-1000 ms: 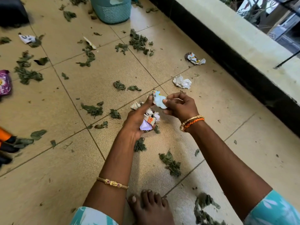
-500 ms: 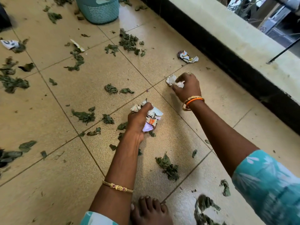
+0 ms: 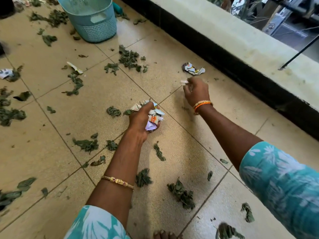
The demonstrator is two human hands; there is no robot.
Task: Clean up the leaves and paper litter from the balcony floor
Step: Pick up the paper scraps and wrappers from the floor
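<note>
My left hand (image 3: 140,118) grips a bundle of crumpled paper scraps (image 3: 154,116) just above the tiled floor. My right hand (image 3: 196,91) is lifted further right, its fingers curled round a small white crumpled paper (image 3: 183,81) that peeks out at the fingertips. Another crumpled printed paper (image 3: 193,69) lies on the floor just beyond my right hand, near the black wall base. Dry green leaves (image 3: 128,57) lie scattered over the tiles, with more clumps close to my feet (image 3: 181,194).
A teal plastic basket (image 3: 94,19) stands at the back. A low parapet wall (image 3: 224,37) with a black base runs along the right. More paper scraps lie at the left (image 3: 75,67) and far left (image 3: 6,73). My toes show at the bottom edge.
My right hand left the bundle, reached right to the white crumpled paper on the floor and has lifted it. My left hand keeps its bundle. The view has shifted.
</note>
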